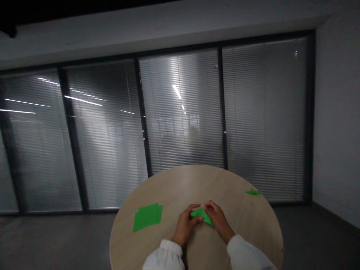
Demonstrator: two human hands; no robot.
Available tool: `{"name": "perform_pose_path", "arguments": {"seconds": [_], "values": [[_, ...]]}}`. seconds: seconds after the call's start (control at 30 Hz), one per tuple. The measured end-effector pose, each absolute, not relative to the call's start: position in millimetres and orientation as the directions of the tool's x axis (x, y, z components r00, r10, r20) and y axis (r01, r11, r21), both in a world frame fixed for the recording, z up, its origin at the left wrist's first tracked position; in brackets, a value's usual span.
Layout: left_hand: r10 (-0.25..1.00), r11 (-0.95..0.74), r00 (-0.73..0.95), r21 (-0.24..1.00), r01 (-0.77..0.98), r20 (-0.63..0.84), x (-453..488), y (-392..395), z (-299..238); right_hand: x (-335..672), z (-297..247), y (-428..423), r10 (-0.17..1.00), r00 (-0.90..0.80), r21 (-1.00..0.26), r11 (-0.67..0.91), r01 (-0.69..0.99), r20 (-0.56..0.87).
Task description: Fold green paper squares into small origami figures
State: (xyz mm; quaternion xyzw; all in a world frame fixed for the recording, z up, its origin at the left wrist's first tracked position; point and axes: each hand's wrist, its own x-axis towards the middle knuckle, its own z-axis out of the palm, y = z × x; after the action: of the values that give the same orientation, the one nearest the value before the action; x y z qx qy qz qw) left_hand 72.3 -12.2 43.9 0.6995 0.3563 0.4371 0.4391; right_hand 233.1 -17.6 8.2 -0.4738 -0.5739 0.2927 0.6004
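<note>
Between my two hands is a folded piece of green paper (pixel 207 218), low over the round wooden table. My left hand (pixel 186 223) grips its left side, thumb in front and fingers curved behind. At its upper right edge, my right hand (pixel 217 217) has its thumb and forefinger pinched together on the paper. Parts of the paper are covered by my fingers, so its full shape cannot be made out. Left of my hands lies a loose stack of flat green paper sheets (pixel 146 216), their edges not lined up.
A small folded green paper figure (pixel 254 192) rests near the right rim of the round table (pixel 194 176). Behind the table stands a glass partition (pixel 182 142) with blinds and dark frames. A pale wall (pixel 337 112) is at the right.
</note>
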Motion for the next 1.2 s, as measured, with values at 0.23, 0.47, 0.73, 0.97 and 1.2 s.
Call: {"name": "perform_pose_path", "arguments": {"seconds": [0.23,0.47,0.73,0.97,1.2], "values": [[0.911,-0.317,0.296,0.947,0.058,0.287,69,-11,50,233,14,-22,0.888,0.219,-0.907,0.359,0.219,0.404],[0.924,-0.293,0.254,0.956,-0.003,0.284,71,-7,47,233,20,-25,0.88,0.196,-0.896,0.393,0.208,0.432],[0.939,-0.26,0.221,0.964,-0.048,0.264,71,-4,49,235,26,-28,0.841,0.178,-0.857,0.483,0.178,0.511],[0.956,-0.129,0.25,0.986,-0.106,0.152,71,-4,52,238,26,-28,0.831,0.179,-0.842,0.48,0.246,0.526],[0.926,-0.217,0.33,0.973,0.073,0.182,72,-5,47,236,23,-26,0.812,0.185,-0.811,0.474,0.344,0.553]]}}
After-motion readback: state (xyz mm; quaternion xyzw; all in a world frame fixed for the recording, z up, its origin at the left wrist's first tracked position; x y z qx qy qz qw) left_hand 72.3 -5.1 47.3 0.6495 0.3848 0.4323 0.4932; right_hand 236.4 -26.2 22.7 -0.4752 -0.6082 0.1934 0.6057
